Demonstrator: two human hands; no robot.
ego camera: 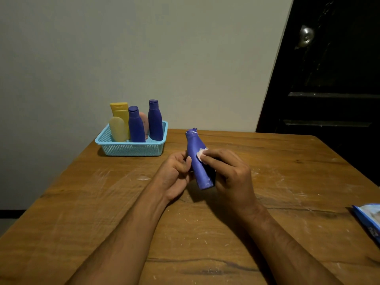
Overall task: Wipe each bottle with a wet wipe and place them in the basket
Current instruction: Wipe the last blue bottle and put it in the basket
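One blue bottle left to wipe.
Left hand grips it; right hand pinches the wet wipe: turn it, clean the smeared cap.

It looked a home room: a scuffed wooden table stood beside a dark panelled door with a round metal knob

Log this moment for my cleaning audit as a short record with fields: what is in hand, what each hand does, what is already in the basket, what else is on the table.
in hand: blue plastic bottle, tilted, off the table
left hand: grip around the bottle's side
right hand: presses small white wet wipe on the bottle
light blue perforated plastic basket: holds five upright bottles, two blue, two yellow, one pink
wooden table: blue wipes packet at right edge
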